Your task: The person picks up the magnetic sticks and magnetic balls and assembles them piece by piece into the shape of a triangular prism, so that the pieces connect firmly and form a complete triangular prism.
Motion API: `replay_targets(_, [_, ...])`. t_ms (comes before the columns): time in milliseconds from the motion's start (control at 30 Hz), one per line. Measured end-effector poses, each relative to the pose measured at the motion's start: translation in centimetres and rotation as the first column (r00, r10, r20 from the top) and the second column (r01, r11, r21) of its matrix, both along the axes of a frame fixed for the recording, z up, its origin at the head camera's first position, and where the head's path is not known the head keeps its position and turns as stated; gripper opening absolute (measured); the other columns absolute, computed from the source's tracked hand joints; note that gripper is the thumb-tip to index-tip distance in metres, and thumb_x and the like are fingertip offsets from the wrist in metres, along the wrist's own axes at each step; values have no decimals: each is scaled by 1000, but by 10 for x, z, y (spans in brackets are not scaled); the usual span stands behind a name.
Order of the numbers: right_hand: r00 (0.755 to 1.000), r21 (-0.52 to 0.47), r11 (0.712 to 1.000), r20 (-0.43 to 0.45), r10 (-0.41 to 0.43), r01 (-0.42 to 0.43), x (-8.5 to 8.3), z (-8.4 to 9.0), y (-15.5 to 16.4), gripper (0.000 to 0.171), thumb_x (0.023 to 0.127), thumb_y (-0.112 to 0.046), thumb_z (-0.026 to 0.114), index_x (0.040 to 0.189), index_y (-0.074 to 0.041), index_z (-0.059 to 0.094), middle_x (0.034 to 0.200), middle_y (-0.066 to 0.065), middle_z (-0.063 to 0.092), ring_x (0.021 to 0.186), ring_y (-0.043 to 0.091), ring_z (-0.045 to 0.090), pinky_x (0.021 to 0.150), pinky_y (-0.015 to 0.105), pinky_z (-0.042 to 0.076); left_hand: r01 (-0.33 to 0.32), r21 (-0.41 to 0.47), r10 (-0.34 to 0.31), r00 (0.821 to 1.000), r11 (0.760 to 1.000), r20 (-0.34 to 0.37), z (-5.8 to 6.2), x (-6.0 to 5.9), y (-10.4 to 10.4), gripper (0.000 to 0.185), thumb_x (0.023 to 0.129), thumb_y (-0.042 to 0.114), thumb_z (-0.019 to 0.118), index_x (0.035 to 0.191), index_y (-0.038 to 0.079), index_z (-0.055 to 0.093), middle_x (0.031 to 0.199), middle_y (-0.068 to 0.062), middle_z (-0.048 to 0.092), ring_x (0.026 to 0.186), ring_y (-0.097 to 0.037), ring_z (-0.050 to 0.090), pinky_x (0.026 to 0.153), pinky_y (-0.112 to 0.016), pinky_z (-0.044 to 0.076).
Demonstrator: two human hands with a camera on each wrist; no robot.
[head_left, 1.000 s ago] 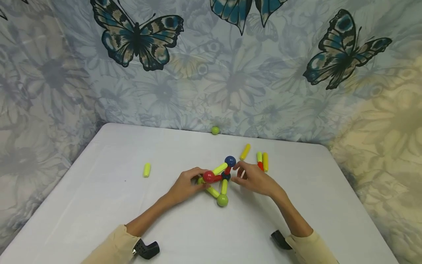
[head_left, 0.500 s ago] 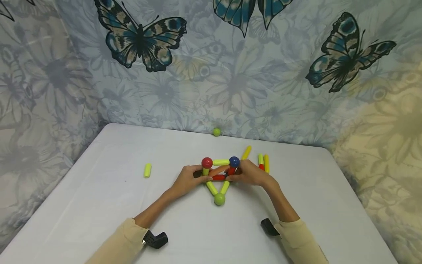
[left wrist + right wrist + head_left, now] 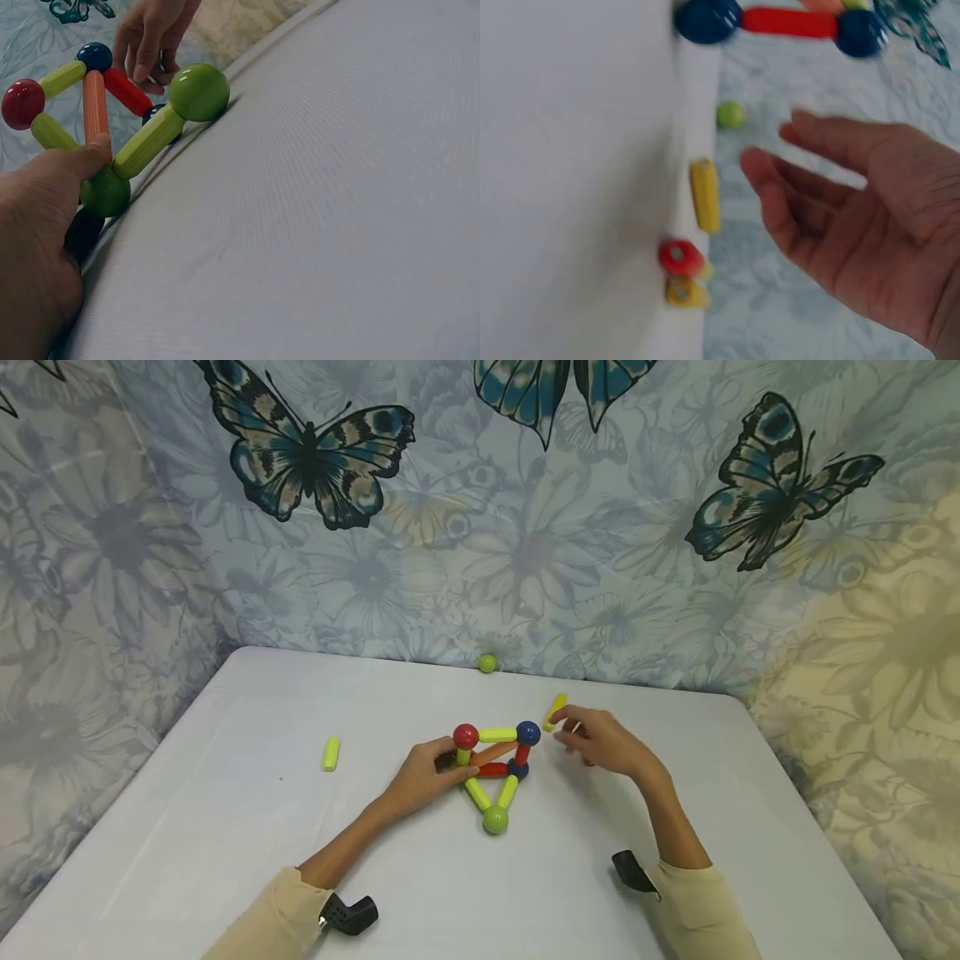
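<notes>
A magnetic ball-and-rod frame [image 3: 495, 769] stands on the white table, with a triangle lying flat towards the person and an upright four-sided part behind it. Its upper corners are a red ball [image 3: 466, 736] and a blue ball [image 3: 528, 732]; an orange rod [image 3: 95, 109] crosses between corners. My left hand [image 3: 424, 778] grips the lower left corner, thumb on the orange rod's end by a green ball [image 3: 106, 193]. To the right of the frame hovers my right hand [image 3: 604, 742], apart from it, fingers loosely bent around nothing. A yellow rod [image 3: 705, 196] lies near its fingertips.
A loose green ball [image 3: 487, 663] sits at the table's back edge. One lime rod [image 3: 331, 753] lies on the left. In the right wrist view, a red rod [image 3: 680, 257] and another yellow rod [image 3: 684, 292] lie side by side. A patterned butterfly cloth backs the table.
The frame's red ball rose and its top lime rod became level. My right hand came in to touch the blue-ball side, then let go and moved right. My left hand kept its grip.
</notes>
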State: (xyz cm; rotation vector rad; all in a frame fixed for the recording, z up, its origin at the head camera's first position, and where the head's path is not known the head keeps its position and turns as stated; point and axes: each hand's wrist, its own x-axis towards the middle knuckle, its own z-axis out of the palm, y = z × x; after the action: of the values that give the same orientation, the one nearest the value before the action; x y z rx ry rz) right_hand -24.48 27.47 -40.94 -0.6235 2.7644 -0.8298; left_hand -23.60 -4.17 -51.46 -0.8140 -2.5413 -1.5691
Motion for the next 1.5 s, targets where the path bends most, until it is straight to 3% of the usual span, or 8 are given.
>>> replay_targets(167, [965,49,966,-81,-249,254,3,9,22,26,104,-8,59,126,6,63,100,24,73,82,29,70,67,31,54,4,13,-4,1000,1000,3,0,-1,-3,27,90,24,83,112,11,74,97,0,71,92,-12,58,86,-23,52])
replay_targets(333, [932,227,909,9,-362,350,4,-2,9,37,100,-16,70,128,7,60,90,18,70,74,24,64,63,30,48,5,15,-5,1000,1000,15,-1,0,-5,25,91,23,83,111,12,73,97,0,71,93,-13,59,88,-24,52])
replay_targets(500, [908,362,835,-104,-406,415,7,-17,-14,28,95,-12,73,113,8,65,84,15,65,69,24,56,58,32,45,9,-1,-9,1000,1000,4,0,-1,-2,30,91,24,82,116,11,73,103,-1,74,96,-12,60,92,-26,54])
replay_targets(600, [911,375,831,-121,-394,410,8,-20,-20,18,96,-4,66,109,8,66,84,16,66,69,25,56,59,33,46,9,-3,-9,1000,1000,5,1,-1,0,34,91,24,83,120,10,73,106,-2,75,97,-12,60,93,-26,54])
replay_targets(800, [922,348,874,64,-383,339,6,-12,-10,33,94,-4,65,125,7,60,97,16,64,81,25,59,67,33,49,13,-9,-13,1000,1000,2,3,1,1,34,92,25,82,120,9,72,105,-2,74,96,-13,59,91,-26,54])
replay_targets(1000, [940,294,936,219,-262,193,3,-6,1,44,93,-10,70,131,9,58,89,12,62,74,19,58,66,27,46,12,-10,-12,1000,1000,6,2,1,0,31,92,25,81,117,10,72,102,-1,72,94,-12,58,89,-25,52])
replay_targets(1233, [965,68,997,260,28,-47,10,14,1,24,92,-2,70,115,-1,65,102,10,67,87,19,66,79,28,54,16,-19,-16,1000,1000,4,2,0,-1,30,92,25,81,116,10,71,99,-2,70,92,-13,57,85,-24,51])
replay_targets(1500, [825,-161,886,322,464,-436,26,15,-42,17,95,-4,71,108,-12,62,103,3,71,97,11,72,93,26,58,18,-12,-19,999,1000,-29,2,-2,-2,26,91,22,83,111,9,71,94,-1,68,91,-13,56,84,-23,50])
